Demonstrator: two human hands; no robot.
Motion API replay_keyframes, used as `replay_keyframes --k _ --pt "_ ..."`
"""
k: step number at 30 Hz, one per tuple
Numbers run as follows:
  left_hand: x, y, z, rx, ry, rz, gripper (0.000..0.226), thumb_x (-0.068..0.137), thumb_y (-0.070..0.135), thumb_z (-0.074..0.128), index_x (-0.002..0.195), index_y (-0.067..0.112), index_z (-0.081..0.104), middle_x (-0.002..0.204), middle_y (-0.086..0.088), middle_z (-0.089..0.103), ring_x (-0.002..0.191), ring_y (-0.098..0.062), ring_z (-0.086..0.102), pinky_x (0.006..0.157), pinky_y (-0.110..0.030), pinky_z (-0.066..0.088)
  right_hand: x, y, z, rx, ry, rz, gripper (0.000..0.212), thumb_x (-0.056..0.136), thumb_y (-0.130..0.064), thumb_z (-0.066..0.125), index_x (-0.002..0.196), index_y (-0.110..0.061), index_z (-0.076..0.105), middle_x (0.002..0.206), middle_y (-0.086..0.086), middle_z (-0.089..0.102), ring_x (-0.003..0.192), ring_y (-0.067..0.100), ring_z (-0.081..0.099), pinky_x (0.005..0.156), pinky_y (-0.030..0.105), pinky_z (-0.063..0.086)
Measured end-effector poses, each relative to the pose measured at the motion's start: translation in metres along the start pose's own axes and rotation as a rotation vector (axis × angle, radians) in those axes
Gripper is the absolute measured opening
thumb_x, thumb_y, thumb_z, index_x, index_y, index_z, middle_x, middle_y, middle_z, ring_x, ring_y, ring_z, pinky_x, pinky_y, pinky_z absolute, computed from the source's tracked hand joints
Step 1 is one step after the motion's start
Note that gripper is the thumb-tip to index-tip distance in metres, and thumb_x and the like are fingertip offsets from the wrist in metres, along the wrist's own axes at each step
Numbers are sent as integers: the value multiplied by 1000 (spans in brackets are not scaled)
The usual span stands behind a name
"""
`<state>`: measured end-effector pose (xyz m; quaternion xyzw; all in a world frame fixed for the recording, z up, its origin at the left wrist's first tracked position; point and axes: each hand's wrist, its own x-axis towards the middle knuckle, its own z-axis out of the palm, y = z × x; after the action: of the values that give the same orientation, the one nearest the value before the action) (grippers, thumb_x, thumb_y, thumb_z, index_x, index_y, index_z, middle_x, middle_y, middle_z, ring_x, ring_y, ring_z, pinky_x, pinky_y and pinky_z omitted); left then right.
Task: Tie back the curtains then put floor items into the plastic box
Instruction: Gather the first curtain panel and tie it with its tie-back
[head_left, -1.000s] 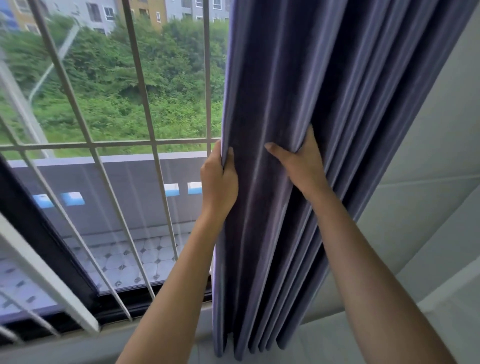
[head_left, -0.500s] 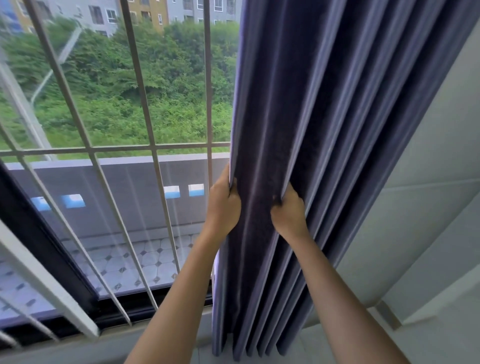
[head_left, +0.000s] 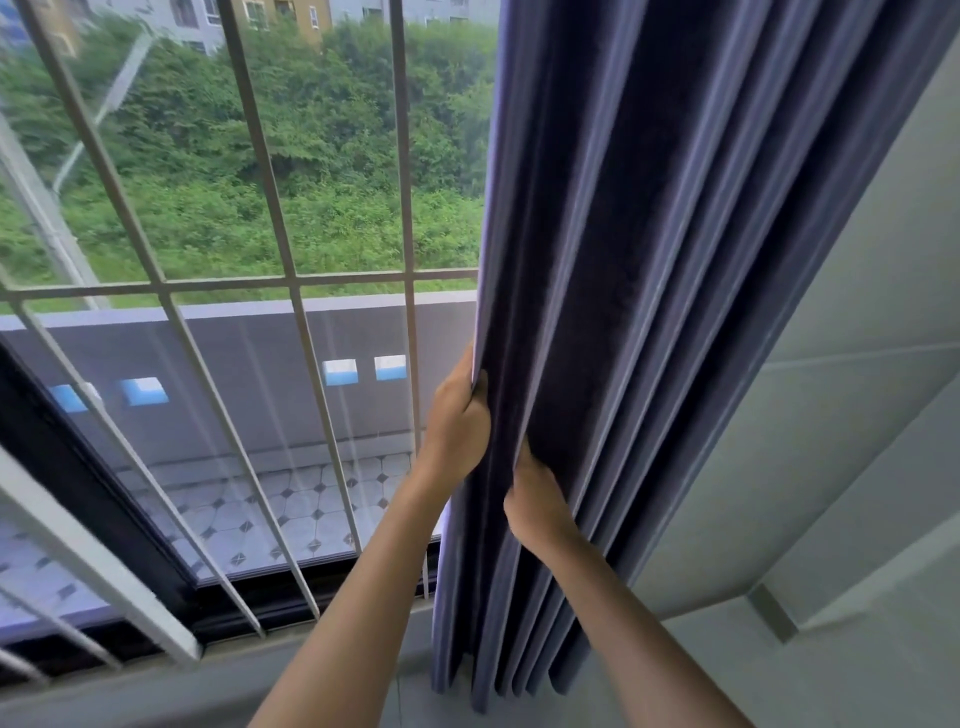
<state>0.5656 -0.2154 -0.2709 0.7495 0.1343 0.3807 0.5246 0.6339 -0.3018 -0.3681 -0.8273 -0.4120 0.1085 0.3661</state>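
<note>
**Both hands gather the curtain at the window's edge**

Head view: the curtain is a heavy blue-purple cloth, matte and slightly napped, hanging in deep lengthwise pleats; the pleat ridges catch pale light while the hollows between them go almost black; it is bunched into a narrow column that runs from the top of the frame down to its hem, which hangs below both hands, near the sill.

The left hand is curled round the curtain's leading edge, the thumb lying on the front of the cloth and the fingers wrapped behind, out of sight; the right hand sits just below and to the right of the left one, close beside it but apart, its fingers curled into a fold so that it pinches a pleat; only the back of that hand and the knuckles show; both bare forearms reach up from the bottom of the frame.

To the left of the left hand stands the window, crossed by white metal bars; beyond the glass lie a tiled ledge, a grey parapet and thick green bushes; to the right of the right hand, past the curtain, is a pale grey wall.
</note>
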Motion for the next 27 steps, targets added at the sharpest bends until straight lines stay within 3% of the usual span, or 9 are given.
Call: replay_keyframes --k 3,6,10,13,16,20,24,27 --pt "0 -4 2 -14 -14 -25 45 100 0 29 141 9 43 134 -4 56 125 -16 49 107 -34 38 -7 5 9 -28 -33 26 76 94 -1 36 151 -40 3 143 -4 46 123 16 53 101 30 47" --pt "0 -10 5 -18 -36 -56 43 101 16 30 142 10 41 137 -6 54 127 -20 48 108 -44 38 -10 8 12 -52 -51 32 77 95 -2 36 151 -39 0 146 -6 43 123 16 53 100 28 48" --pt "-4 -13 10 61 -39 -54 76 92 64 22 151 17 24 152 1 37 140 -10 33 116 -39 29 -7 10 14 -55 -60 30 70 97 -10 38 151 -39 3 150 -7 39 130 16 48 104 31 45" --pt "-7 -9 18 64 -55 -21 90 85 75 21 153 17 14 159 2 22 145 -7 19 120 -35 20 -6 7 15 -29 -72 49 57 100 -16 32 151 -36 15 146 -4 45 128 19 50 104 32 44" --pt "-5 -9 24 71 -59 -13 98 81 81 27 153 17 12 159 -1 22 146 -13 20 119 -41 23 -5 3 20 -29 -94 78 48 101 -18 29 148 -27 28 141 1 50 125 21 51 101 31 45" --pt "-2 -14 26 119 -62 -8 83 89 64 40 153 18 12 158 -2 24 145 -17 23 116 -45 27 -8 -2 24 -45 -107 105 39 101 -19 32 139 -18 42 129 8 58 116 27 56 97 36 48" --pt "1 -21 27 168 -57 55 63 101 21 41 153 13 8 160 -4 17 147 -16 17 119 -42 21 -11 -6 18 -61 -182 138 40 100 -16 33 140 -20 37 122 8 58 107 28 58 90 39 50" --pt "4 -28 24 178 -50 56 59 99 0 33 153 11 12 159 -8 20 147 -19 19 118 -41 22 -10 -7 -6 -187 -329 101 53 93 -10 48 143 -19 32 124 11 58 109 29 59 91 39 50"
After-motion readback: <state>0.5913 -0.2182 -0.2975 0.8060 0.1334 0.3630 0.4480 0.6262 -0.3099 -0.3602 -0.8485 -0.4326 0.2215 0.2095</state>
